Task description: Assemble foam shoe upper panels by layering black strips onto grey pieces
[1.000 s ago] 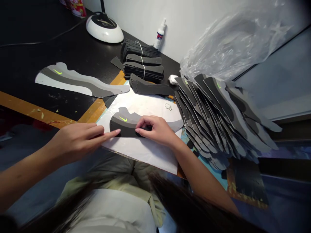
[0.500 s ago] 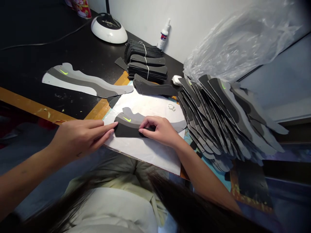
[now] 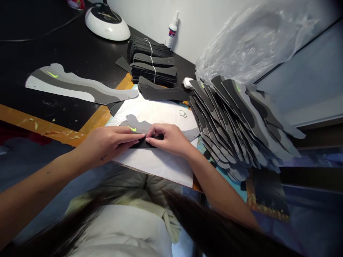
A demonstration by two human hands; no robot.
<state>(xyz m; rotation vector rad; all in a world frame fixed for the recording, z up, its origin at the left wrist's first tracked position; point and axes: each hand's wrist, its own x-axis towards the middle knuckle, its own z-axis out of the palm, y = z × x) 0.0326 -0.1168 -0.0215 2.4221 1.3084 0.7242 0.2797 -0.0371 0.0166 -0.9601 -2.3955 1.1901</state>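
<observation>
A grey shoe-upper piece (image 3: pixel 139 125) with a yellow-green swoosh lies on a white board (image 3: pixel 160 164). A black strip (image 3: pixel 144 144) lies along its near edge. My left hand (image 3: pixel 107 142) lies over the left end of both, fingers together and pressing flat on the strip, nothing seen in them. Beside its fingertips, my right hand (image 3: pixel 170 138) pinches the black strip's upper edge between thumb and index finger. The fingertips of both hands nearly touch and cover part of the seam.
Another swoosh piece (image 3: pixel 80 85) lies left. Behind the board are loose black strips (image 3: pixel 160 92) and tied stacks (image 3: pixel 154 71). A large fanned pile of pieces (image 3: pixel 230 121) stands right, below a plastic bag (image 3: pixel 257 39). A bottle (image 3: pixel 171 32) and lamp base (image 3: pixel 107 23) are behind.
My left hand has moved right along the black strip, closing up to my right hand and covering the piece's left end. The whole view has shifted slightly.
</observation>
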